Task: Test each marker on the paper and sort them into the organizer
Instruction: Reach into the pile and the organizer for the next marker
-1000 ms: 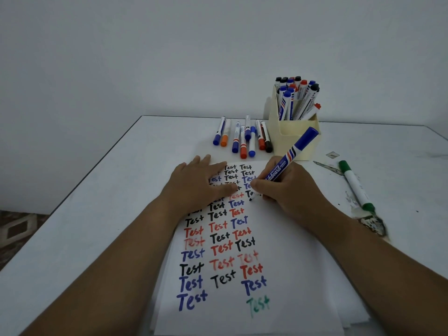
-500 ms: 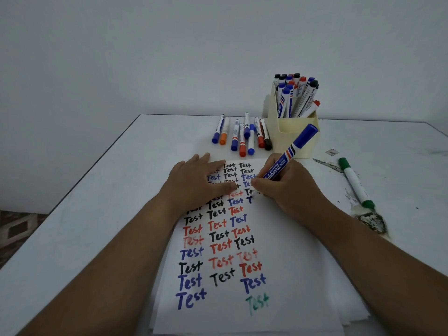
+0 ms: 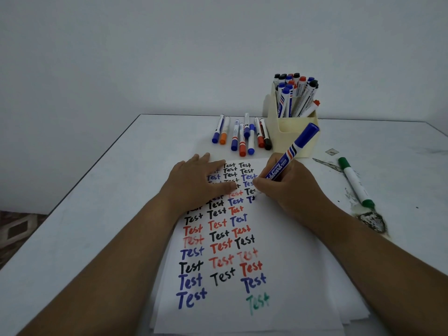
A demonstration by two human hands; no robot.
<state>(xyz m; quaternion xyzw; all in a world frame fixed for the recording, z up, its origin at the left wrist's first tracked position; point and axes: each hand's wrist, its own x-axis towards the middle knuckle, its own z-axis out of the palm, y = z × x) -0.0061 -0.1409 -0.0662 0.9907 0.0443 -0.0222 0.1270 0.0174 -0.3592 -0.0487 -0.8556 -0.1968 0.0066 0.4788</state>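
A white sheet of paper (image 3: 286,251) covered with rows of the word "Test" in black, red, blue and green lies in front of me. My left hand (image 3: 198,183) presses flat on its upper part. My right hand (image 3: 288,187) grips a blue whiteboard marker (image 3: 291,154), tilted with its blue cap end up and to the right. Its tip is hidden by my fingers, down at the paper's right column. A cream organizer (image 3: 294,135) behind holds several markers upright. Several loose markers (image 3: 242,135) lie in a row to its left.
A green marker (image 3: 355,183) lies on the white table (image 3: 97,202) at the right, beside dark stains and a damaged patch (image 3: 372,221). The paper rests on a small stack of sheets. A wall stands behind the table; floor shows at the left.
My right hand with the blue marker has shifted slightly along the paper's right column. My left hand stays pressed on the sheet.
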